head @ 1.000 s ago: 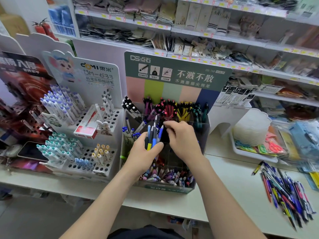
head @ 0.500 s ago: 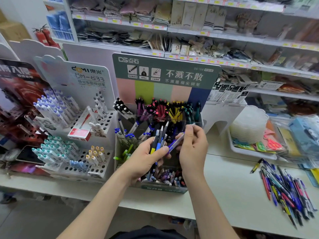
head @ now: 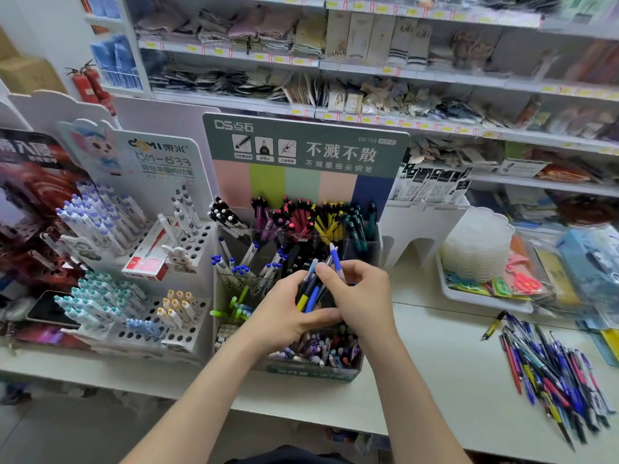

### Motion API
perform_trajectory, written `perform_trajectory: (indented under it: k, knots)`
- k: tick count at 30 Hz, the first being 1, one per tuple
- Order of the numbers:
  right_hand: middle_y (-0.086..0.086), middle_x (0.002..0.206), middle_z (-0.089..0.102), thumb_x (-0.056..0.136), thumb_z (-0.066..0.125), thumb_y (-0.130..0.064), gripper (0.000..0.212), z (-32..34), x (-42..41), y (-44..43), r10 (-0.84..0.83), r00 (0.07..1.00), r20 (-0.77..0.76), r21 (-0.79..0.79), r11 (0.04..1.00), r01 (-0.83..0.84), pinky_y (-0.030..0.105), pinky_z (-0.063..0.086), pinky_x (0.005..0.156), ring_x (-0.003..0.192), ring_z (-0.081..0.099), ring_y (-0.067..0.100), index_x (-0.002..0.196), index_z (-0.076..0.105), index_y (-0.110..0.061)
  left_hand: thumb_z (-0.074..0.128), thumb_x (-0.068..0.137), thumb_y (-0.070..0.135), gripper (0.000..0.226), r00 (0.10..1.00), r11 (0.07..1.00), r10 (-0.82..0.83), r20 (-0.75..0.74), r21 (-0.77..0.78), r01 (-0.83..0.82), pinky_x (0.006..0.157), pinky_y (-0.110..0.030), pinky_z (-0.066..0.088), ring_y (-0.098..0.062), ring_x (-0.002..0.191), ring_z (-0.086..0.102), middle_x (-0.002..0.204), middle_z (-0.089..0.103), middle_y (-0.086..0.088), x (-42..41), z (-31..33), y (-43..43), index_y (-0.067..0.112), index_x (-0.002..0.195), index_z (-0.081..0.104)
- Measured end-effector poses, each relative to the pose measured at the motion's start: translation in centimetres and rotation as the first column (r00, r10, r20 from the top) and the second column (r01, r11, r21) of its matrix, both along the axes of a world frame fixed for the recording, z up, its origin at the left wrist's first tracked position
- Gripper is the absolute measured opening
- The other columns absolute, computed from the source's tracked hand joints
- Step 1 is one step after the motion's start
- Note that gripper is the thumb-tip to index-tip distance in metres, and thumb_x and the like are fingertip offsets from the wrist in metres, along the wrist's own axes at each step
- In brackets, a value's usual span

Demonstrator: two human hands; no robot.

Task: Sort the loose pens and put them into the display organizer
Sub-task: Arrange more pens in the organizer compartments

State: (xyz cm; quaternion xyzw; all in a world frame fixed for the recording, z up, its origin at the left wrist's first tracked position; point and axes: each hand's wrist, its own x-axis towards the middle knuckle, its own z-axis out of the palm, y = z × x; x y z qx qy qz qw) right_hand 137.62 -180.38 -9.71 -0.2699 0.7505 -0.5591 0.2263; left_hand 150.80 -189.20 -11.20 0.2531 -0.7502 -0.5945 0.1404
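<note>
My left hand [head: 284, 316] grips a small bunch of pens [head: 310, 294], blue, black and yellow, in front of the clear display organizer [head: 370, 242] with the green header card. My right hand [head: 360, 296] pinches one blue pen [head: 336, 261] upright, its tip pointing up, right beside the bunch. Both hands hover over the organizer's lower front compartments, which hold several mixed pens. A heap of loose pens [head: 552, 366] lies on the white counter at the right.
A white stand [head: 134, 262] of blue, teal and yellow capped pens sits left of the organizer, with a red box [head: 147, 262] on it. A white tray [head: 482, 298] with clear lids and packets stands at the right. Stocked shelves fill the background.
My right hand pulled one blue pen out of the bunch and turned it upright. Both hands stayed over the organizer's middle. The camera view shifted slightly.
</note>
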Motion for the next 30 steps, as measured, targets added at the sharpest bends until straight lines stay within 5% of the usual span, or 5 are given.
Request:
perform_trajectory:
  k: [4,11,15,20,30]
  knots:
    - [0.004,0.075,0.075,0.092,0.082,-0.036,0.023,-0.3,-0.3,0.2,0.069,0.983,0.173,-0.031,0.997,-0.064,0.034,0.057,0.067,0.068,0.067,0.013,0.091,0.075,-0.014,0.071,0.1,0.045,0.026,0.999,0.992,0.011,-0.033,0.125,-0.007,0.072,-0.031,0.049,-0.011,0.073,0.061,0.082,0.068,0.011,0.0,0.0,0.4,0.025,0.116,0.065]
    - [0.003,0.067,0.05,0.112,0.052,-0.024,0.02,-0.6,-0.1,-0.2,0.079,0.876,0.475,-0.251,0.967,0.049,0.026,0.036,0.052,0.05,0.039,0.01,0.097,0.057,-0.011,0.048,0.112,0.043,0.036,0.996,0.968,0.09,-0.025,0.238,-0.082,0.06,-0.032,0.041,-0.022,0.068,0.051,0.076,0.061,-0.003,-0.5,-0.1,0.7,0.01,0.115,0.061]
    - [0.006,0.086,0.07,0.115,0.043,-0.032,0.027,-0.6,-0.5,-0.3,-0.034,0.913,0.406,-0.207,0.97,0.128,0.034,0.057,0.072,0.072,0.064,0.015,0.114,0.06,-0.011,0.047,0.113,0.04,0.03,1.0,0.971,0.022,-0.008,0.236,-0.02,0.052,-0.024,0.038,-0.018,0.06,0.048,0.073,0.057,0.0,-0.5,0.3,1.1,0.012,0.105,0.058]
    - [0.012,0.088,0.074,0.11,0.055,-0.038,0.026,-0.9,0.4,0.0,0.009,0.959,0.284,-0.178,0.983,0.043,0.054,0.06,0.085,0.085,0.07,0.038,0.104,0.075,-0.023,0.047,0.113,0.038,0.033,1.0,0.981,-0.013,0.027,0.194,0.008,0.052,-0.026,0.04,-0.018,0.056,0.046,0.074,0.056,-0.004,-1.2,0.8,1.0,0.007,0.105,0.056]
    - [0.001,0.068,0.056,0.115,0.039,-0.037,0.026,0.8,-4.1,1.5,-0.219,0.939,0.266,-0.34,0.89,0.304,0.029,0.054,0.063,0.063,0.059,0.016,0.112,0.058,-0.018,0.051,0.111,0.039,0.028,0.994,0.986,0.007,0.108,0.164,-0.025,0.059,-0.026,0.044,-0.017,0.062,0.051,0.074,0.06,0.002,-1.0,-0.3,0.8,0.016,0.11,0.067]
